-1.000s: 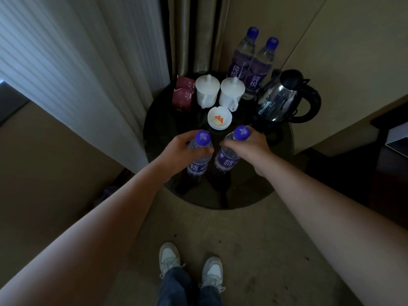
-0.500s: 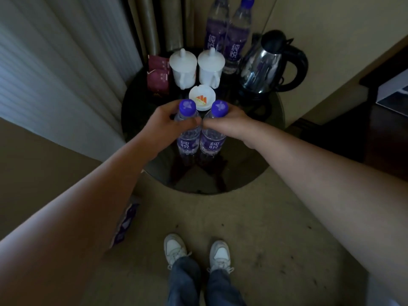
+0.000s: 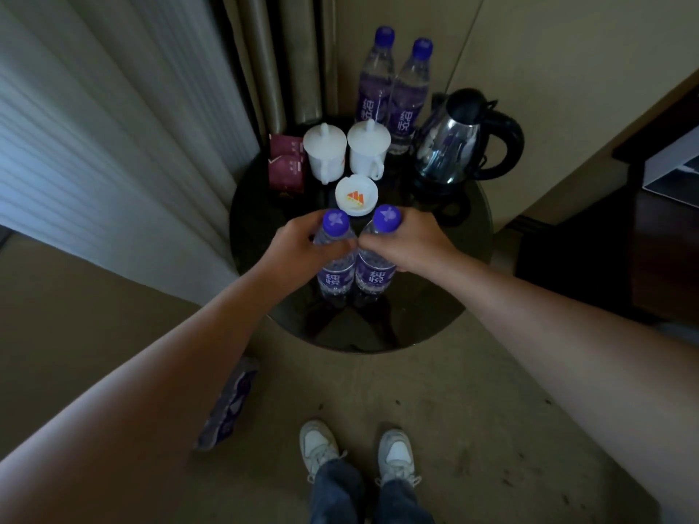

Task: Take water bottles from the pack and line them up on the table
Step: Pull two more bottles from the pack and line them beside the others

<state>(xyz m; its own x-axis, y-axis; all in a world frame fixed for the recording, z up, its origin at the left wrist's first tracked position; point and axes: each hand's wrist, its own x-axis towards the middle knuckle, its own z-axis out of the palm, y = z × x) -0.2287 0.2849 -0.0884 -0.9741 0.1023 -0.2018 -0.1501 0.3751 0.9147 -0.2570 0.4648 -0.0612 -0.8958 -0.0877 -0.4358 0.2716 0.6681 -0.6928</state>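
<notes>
Counts on the round dark glass worktop [image 3: 446, 319]

Four clear plastic water bottles with purple caps: two near [image 3: 334, 274] [image 3: 374, 272], two far [image 3: 374, 88] [image 3: 410, 96]. Two white lidded mugs [image 3: 325, 151] [image 3: 368, 147], one white round ashtray [image 3: 355, 195], one steel kettle [image 3: 450, 145], two maroon sachets [image 3: 286, 172].

Round dark glass table [image 3: 435, 319], four water bottles [image 3: 372, 88], two lidded cups [image 3: 325, 151], kettle [image 3: 450, 145], ashtray [image 3: 355, 196], sachets [image 3: 286, 168]

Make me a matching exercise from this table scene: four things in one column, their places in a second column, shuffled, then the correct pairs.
Things
1. kettle
2. red sachets
3. white dish
4. bottle pack

Places
A. on the floor, left of the table
B. back right of the table
C. just behind the two held bottles
D. left of the lidded cups

Pairs: 1-B, 2-D, 3-C, 4-A
</notes>
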